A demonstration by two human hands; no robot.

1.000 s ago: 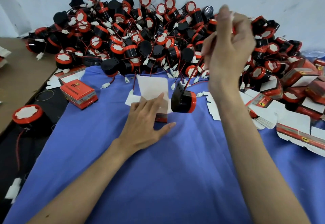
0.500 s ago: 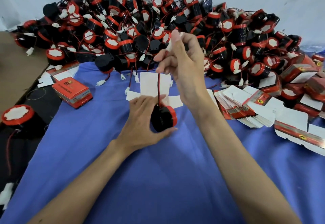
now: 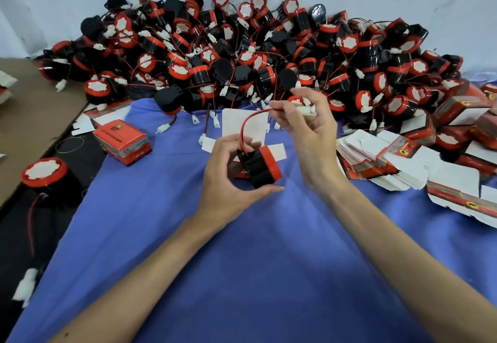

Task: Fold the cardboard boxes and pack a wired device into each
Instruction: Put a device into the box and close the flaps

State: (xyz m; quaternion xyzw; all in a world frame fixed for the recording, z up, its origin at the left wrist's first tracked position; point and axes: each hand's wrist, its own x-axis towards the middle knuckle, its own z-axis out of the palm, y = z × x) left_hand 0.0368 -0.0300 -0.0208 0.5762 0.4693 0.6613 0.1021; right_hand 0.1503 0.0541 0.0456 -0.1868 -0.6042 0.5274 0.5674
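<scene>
Left hand grips black-red device; right hand pinches its white plug. Big device pile far behind. Closed red box left, flat boxes right.

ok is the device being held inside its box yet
Out. The left hand grips the device bare, the right hand pinches its wire, and the box behind it lies with white flaps open.

The blue-clothed surface bears a heap of wired devices. 1 red box lies at its left, stacked flat cartons at its right.
</scene>
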